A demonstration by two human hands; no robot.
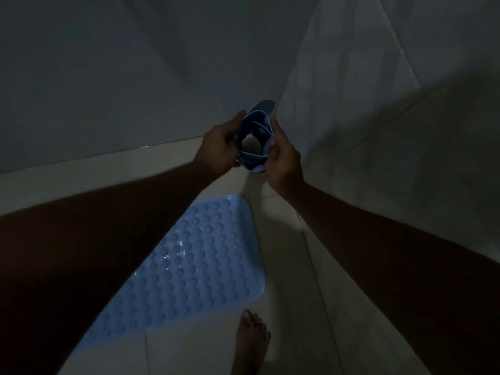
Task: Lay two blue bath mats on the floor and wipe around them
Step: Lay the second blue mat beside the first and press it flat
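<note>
Above the flat mat, left hand and right hand grip a rolled mat.

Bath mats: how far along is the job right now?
Done: one blue mat lies flat on the floor tiles. In hand: the second mat, rolled up, gripped between the left hand and right hand. Left: unrolling and laying it, then wiping; no cloth shows.

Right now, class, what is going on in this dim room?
A person holds a rolled blue mat between the left hand and right hand, above the tiled floor near the wall. A second blue mat already lies flat on the floor, beside a bare foot. No wiping cloth shows.
</note>
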